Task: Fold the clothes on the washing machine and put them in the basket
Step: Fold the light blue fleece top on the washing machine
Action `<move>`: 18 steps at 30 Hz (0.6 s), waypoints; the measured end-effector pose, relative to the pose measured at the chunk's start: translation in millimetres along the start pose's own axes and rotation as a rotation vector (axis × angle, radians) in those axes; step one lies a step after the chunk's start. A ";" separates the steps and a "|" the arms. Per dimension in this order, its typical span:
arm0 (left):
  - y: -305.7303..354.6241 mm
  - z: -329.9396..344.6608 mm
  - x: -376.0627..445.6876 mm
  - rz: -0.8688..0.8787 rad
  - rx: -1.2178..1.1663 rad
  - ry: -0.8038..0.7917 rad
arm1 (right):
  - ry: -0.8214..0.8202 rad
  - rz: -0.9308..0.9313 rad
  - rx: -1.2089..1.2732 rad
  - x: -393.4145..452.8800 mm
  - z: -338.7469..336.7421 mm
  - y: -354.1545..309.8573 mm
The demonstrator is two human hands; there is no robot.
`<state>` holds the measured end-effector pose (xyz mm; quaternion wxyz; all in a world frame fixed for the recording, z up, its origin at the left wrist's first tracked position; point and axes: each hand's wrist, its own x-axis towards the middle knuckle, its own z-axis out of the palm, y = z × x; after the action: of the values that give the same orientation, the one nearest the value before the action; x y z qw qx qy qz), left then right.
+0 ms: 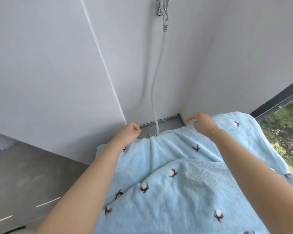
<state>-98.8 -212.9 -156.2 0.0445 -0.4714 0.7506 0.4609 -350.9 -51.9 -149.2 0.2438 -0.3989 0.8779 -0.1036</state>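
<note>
A pale blue fleece cloth printed with small white-and-dark cotton-flower motifs fills the lower middle and right of the head view, spread out and rumpled, with one layer lapped over another near the centre; whatever surface carries it is hidden underneath. Two bare forearms reach forward over it. The left hand sits at the cloth's far left edge with its fingers curled in; whether they pinch the fabric cannot be told. The right hand, a thin gold bracelet on its wrist, hovers at the far right edge with its fingers loosely spread and slightly bent, holding nothing. Behind, a white hose hangs from a chrome tap down a white wall. Green foliage shows through a window at right.
</note>
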 end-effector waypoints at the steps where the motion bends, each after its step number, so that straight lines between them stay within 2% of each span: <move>1: 1.0 3.3 11.4 -0.054 -0.031 -0.083 | -0.054 0.015 -0.062 5.9 -5.5 2.0; 3: 0.9 16.7 35.8 -0.145 0.053 -0.247 | -0.188 0.055 -0.138 18.7 -11.0 8.1; 5: -5.4 29.0 55.3 -0.232 0.280 -0.372 | -0.304 0.095 -0.179 29.5 -11.1 17.5; 7: -11.8 35.2 65.4 -0.345 0.343 -0.469 | -0.381 0.119 -0.209 36.4 -12.0 26.5; 9: -18.5 37.4 69.9 -0.414 0.370 -0.491 | -0.401 0.124 -0.184 39.3 -14.2 32.2; 12: -27.8 41.0 75.6 -0.434 0.485 -0.475 | -0.338 0.116 -0.160 40.0 -17.0 43.1; 15: -37.8 47.7 79.8 -0.424 0.577 -0.427 | -0.242 0.107 -0.245 32.0 -22.2 60.1; 18: -37.4 51.3 78.5 -0.341 0.616 -0.355 | -0.127 0.100 -0.290 20.5 -28.0 65.0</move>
<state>-132.9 -232.4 -249.1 0.3889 -0.4668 0.7453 0.2747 -419.0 -24.7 -156.7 0.2435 -0.3913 0.8853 0.0620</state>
